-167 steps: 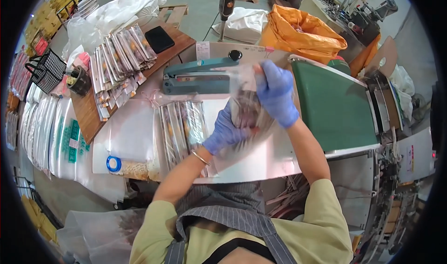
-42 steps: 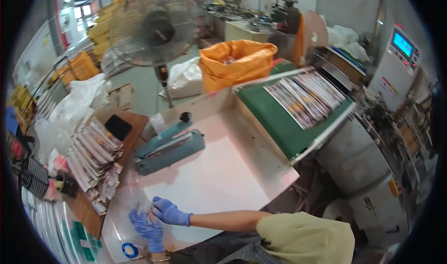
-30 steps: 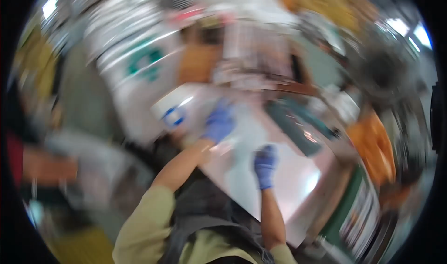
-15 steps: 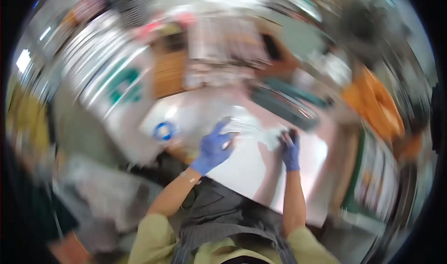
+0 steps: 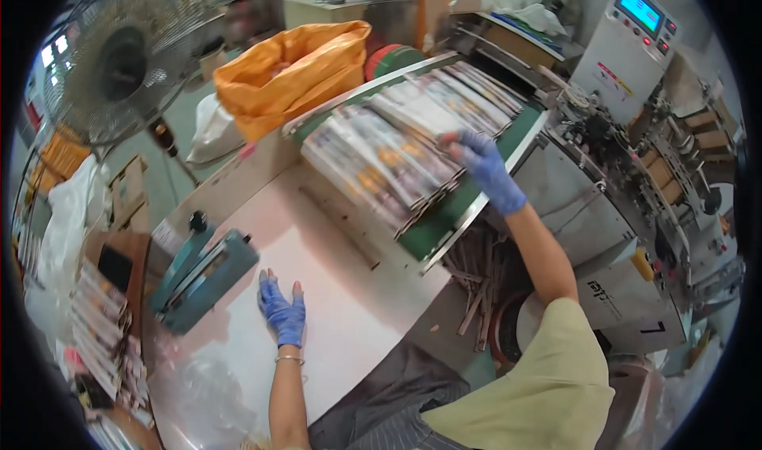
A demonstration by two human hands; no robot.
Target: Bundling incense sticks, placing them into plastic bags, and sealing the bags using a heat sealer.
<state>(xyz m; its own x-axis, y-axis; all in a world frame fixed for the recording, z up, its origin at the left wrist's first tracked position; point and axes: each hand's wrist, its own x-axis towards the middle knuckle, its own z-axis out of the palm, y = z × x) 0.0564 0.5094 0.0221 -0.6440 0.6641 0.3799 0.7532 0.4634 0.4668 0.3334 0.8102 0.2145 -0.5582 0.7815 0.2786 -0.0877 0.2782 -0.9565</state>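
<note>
Right hand point(image 5: 490, 171) moved to packets point(image 5: 381, 160) on the belt point(image 5: 436, 228) at two o'clock, grip hard to tell, left hand point(image 5: 282, 311) spread over the surface point(image 5: 357, 315), sealer point(image 5: 210, 287) at its ten o'clock

Flat multicoloured plastic-film packets point(image 5: 382, 163) appear glossy; long green rubber-like belt point(image 5: 435, 237) matt, smooth; baggy orange plastic sack point(image 5: 290, 81) creased.

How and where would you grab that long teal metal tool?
Probably by the round black knob, from above: it stands out at the far end of the lever arm on the teal metal tool, with nothing covering it.
</note>
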